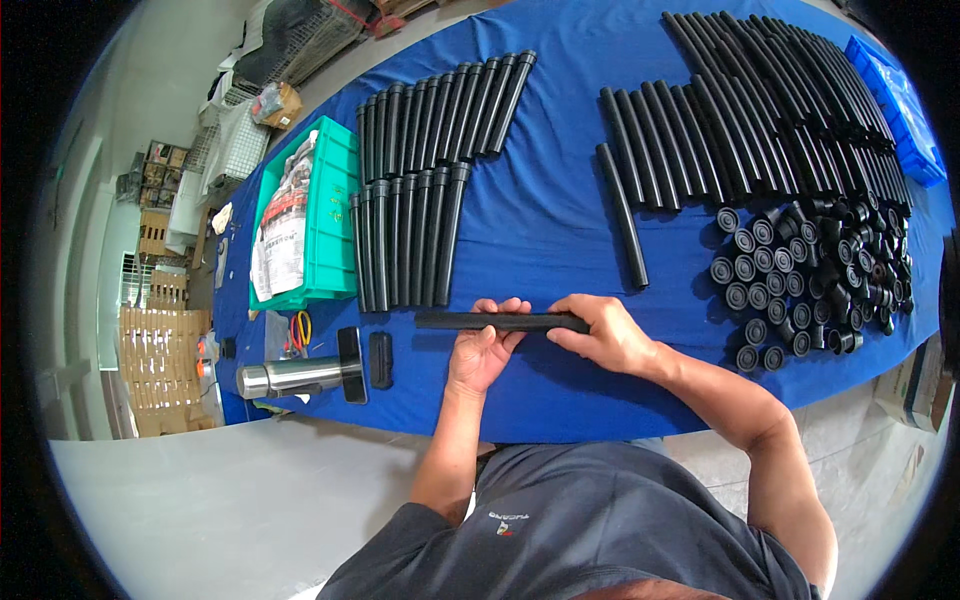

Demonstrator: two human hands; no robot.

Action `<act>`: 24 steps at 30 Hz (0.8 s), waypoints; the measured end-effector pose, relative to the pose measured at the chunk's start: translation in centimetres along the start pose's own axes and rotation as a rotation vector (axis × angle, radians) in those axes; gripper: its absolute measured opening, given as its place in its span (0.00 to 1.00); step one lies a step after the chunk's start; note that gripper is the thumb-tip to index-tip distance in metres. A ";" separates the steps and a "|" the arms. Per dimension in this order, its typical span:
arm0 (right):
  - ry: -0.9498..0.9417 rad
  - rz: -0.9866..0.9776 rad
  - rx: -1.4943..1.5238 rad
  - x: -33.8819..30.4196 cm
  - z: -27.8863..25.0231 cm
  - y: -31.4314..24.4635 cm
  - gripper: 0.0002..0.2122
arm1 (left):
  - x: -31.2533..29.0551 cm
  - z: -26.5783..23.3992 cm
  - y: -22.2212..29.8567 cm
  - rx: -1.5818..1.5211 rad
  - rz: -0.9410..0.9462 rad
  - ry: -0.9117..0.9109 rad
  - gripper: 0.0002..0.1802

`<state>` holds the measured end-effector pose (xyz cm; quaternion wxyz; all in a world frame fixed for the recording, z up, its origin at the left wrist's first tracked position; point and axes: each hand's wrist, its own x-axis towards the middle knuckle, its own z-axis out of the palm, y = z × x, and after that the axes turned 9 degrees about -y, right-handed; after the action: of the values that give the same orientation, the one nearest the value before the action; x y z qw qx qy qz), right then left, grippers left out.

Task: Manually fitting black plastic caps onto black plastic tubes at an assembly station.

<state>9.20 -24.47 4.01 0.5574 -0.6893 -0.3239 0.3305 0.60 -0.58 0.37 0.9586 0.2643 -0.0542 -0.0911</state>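
Note:
A black tube (447, 321) lies level across both hands, just above the blue cloth near the table's front edge. My left hand (482, 355) supports it palm up, thumb in front and fingertips behind its middle. Around its right end my right hand (607, 335) is closed, so that end is hidden. Farther left, finished-looking black tubes with wider collars (430, 235) lie in two rows. Plain black tubes (690, 140) are spread in rows at the far right, with one single tube (622, 215) nearer to me. Below them sit many round black end caps (763, 258).
A green crate (335, 215) with a printed bag stands left. Near it are a steel flask (290, 378), a phone (352, 365), a small black case (381, 360) and orange-yellow handled scissors (300, 328). A blue bin (905, 120) sits at the far right edge.

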 end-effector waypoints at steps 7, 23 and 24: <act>-0.094 0.209 0.191 -0.4 -0.6 -2.6 0.18 | -0.3 0.2 0.1 -0.006 0.020 0.032 0.16; 0.198 -0.394 -0.267 0.0 0.6 0.3 0.16 | -0.4 -0.3 0.0 -0.047 0.028 0.036 0.19; 0.195 -0.394 -0.266 -0.1 0.3 -0.6 0.16 | -0.4 -0.3 0.0 -0.047 0.030 0.038 0.19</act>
<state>8.88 -24.29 4.58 0.5441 -0.7089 -0.4371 0.1019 0.21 -0.36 0.08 0.9667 0.2424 -0.0379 -0.0732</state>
